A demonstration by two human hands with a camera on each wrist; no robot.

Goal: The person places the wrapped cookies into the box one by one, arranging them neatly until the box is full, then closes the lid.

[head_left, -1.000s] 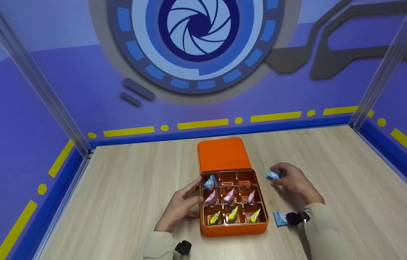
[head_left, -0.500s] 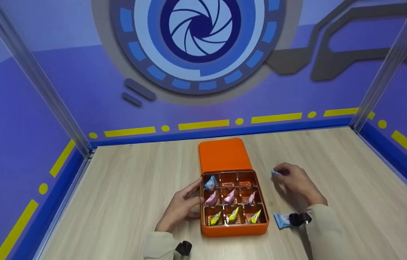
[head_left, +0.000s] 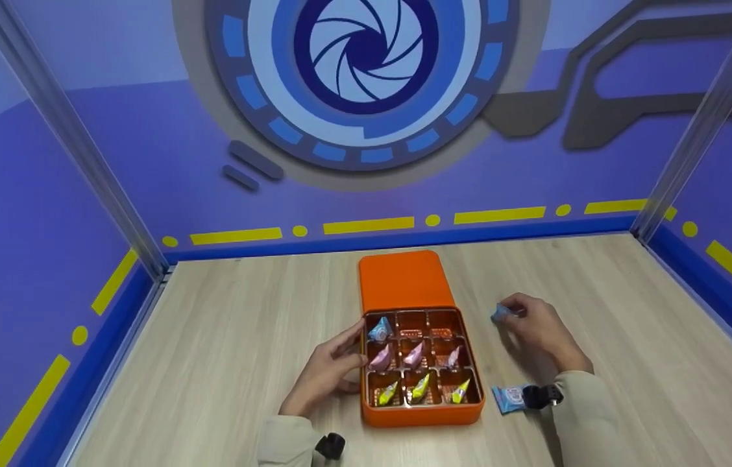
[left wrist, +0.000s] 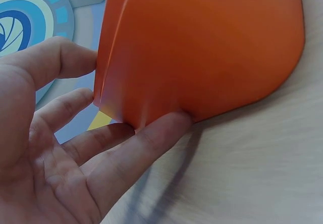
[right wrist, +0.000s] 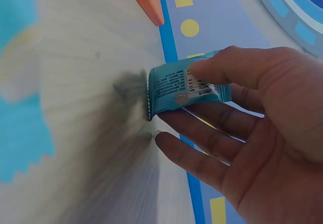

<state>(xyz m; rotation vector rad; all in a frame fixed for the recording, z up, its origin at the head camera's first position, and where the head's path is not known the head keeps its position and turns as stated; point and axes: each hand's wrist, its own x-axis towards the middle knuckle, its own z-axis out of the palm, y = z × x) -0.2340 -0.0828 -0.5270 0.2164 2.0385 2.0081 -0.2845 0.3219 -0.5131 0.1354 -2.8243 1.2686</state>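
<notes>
An orange box (head_left: 422, 415) stands on the table with its divided tray showing. Yellow-wrapped sweets (head_left: 421, 386) lie in the near row, pink-wrapped sweets (head_left: 414, 354) in the middle row, and one blue sweet (head_left: 379, 329) in the far left compartment. My left hand (head_left: 326, 371) rests against the box's left side, fingertips on the orange wall (left wrist: 202, 47) in the left wrist view. To the right of the box, my right hand (head_left: 538, 325) pinches a small blue wrapped candy (right wrist: 176, 82) between thumb and fingers, close over the table. Printed text shows on its wrapper.
Another blue candy packet (head_left: 510, 398) lies on the table by the right wrist, partly covered by the black wrist camera (head_left: 544, 395). Behind the box sits its orange lid (head_left: 405, 280). Purple-blue panels (head_left: 314, 201) enclose the table's back and sides.
The right hand has turned the blue candy between its fingers and shifted slightly right. The left hand stays at the box. The head view has tilted a little.
</notes>
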